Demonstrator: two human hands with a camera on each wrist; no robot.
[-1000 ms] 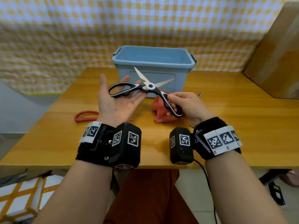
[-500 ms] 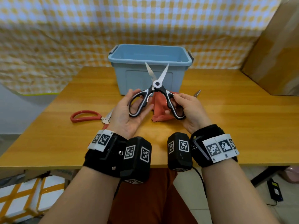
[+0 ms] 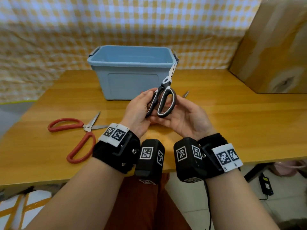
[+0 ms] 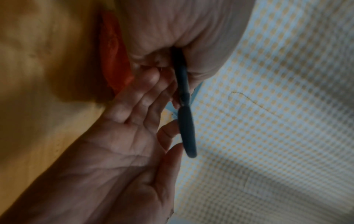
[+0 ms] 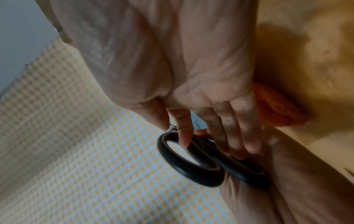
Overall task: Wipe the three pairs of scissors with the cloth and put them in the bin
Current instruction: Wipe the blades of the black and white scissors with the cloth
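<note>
I hold black-and-white scissors (image 3: pixel 166 97) upright over the table, blades together and pointing at the blue bin's (image 3: pixel 131 70) right rim. My left hand (image 3: pixel 142 105) grips the left handle, thumb on top. From the right, my right hand (image 3: pixel 184 113) cups the other handle, its thumb and index finger on the loop (image 5: pixel 191 159). The orange-red cloth (image 5: pixel 275 110) lies on the table beneath the hands, hidden in the head view. Red-handled scissors (image 3: pixel 83 130) lie open at the left. A metal tip of another pair (image 3: pixel 185 94) shows behind my right hand.
The bin stands at the back middle of the wooden table (image 3: pixel 232 117) and looks empty. A large cardboard box (image 3: pixel 272 47) fills the back right corner. A checked curtain hangs behind. The table's front edge is under my wrists.
The black scissors' blades went from wide open to closed. My hands brought the two handles together and tilted the blades to the upper right.
</note>
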